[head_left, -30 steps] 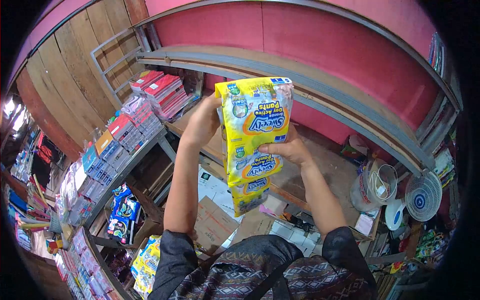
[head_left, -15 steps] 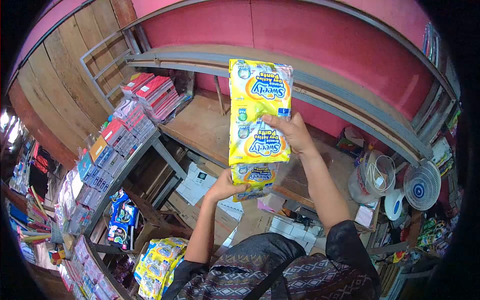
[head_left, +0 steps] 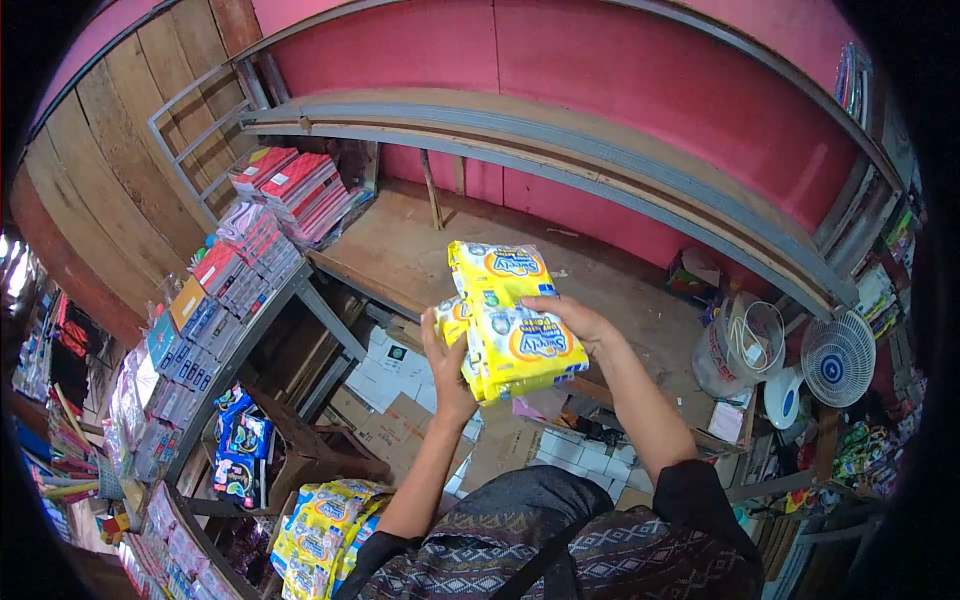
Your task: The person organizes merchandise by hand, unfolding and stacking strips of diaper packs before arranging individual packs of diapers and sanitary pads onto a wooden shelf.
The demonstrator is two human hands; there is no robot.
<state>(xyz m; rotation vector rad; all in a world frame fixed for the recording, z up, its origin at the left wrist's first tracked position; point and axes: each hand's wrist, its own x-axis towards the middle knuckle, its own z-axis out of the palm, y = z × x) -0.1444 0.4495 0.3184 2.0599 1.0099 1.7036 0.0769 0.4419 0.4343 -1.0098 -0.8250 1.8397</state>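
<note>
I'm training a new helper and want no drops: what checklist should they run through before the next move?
1. Right hand on the yellow Sweety packs: ok, gripping their right side.
2. Left hand at the packs: ok, touching their left side.
3. Packs squared up: not ok, one part juts out by the left hand.
4. Packs apart from the plastic bucket: ok.
5. Number of packs: cannot tell, layers hide one another.

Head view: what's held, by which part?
Folded strip of Sweety Day Active Pants packs: right hand at its right edge, left hand at its lower left edge.
</note>
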